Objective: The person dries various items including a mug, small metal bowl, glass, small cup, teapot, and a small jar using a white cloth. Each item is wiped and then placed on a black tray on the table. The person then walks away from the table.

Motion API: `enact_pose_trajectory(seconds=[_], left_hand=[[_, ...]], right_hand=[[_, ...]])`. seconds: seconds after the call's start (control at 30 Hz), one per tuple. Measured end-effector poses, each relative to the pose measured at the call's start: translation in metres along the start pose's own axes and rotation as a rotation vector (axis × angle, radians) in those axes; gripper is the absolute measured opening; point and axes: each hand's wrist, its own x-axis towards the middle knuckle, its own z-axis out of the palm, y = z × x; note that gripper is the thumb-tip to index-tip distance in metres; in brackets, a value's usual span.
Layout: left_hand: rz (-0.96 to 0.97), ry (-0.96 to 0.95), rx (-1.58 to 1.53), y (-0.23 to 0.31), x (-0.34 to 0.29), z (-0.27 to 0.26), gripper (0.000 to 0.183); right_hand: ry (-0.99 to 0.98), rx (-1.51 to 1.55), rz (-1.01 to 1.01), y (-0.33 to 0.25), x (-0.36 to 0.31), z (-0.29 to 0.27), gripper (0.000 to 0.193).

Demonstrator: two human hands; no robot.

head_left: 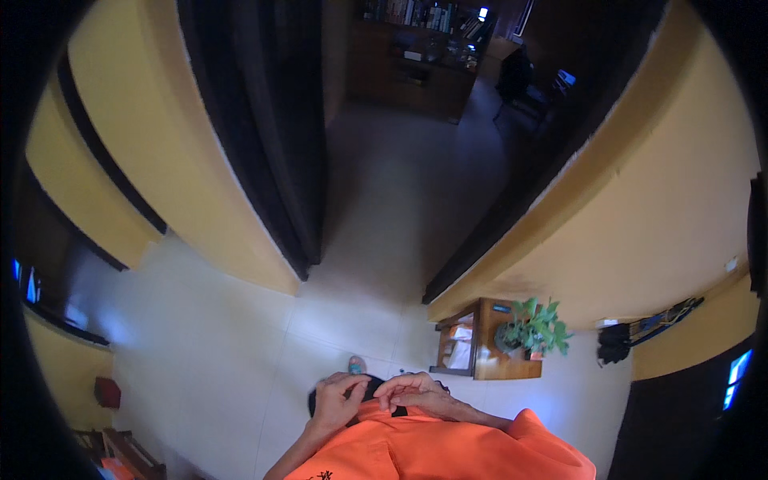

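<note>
Both my hands are held close together in front of my waist, over the orange garment [448, 448] I wear. My left hand [338, 400] is closed, with its fingers curled in toward the right one. Beside it, my right hand [414, 392] has bent fingers drawn together, their tips pointing at the left hand. Whatever is in either hand, if anything, is too small or hidden to make out. A small black piece [399, 411] shows on the orange cloth just below my right fingers. Dark cloth shows behind both hands.
Ahead is a dark doorway with a black frame [448, 280], leading to a room with a bookshelf [416, 16] and a chair [520, 76]. To the right stands a small wooden table [508, 364] with a potted plant [536, 328]. A red box [107, 392] is far left.
</note>
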Motion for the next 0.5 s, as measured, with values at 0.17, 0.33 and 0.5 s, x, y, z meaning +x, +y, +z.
enact_pose_trajectory(seconds=[0.17,0.33,0.5], left_hand=[[-0.006,-0.084,-0.162,-0.019,0.116,-0.007,0.011],[0.053,-0.310,-0.194,-0.042,0.246,0.014,0.013],[0.084,-0.440,-0.212,-0.062,0.388,0.028,0.016]], right_hand=[[0.134,-0.024,-0.039,-0.057,0.043,-0.041,0.026],[0.266,0.037,-0.048,-0.092,0.105,-0.111,0.027],[0.417,0.061,-0.076,-0.157,0.173,-0.177,0.027]])
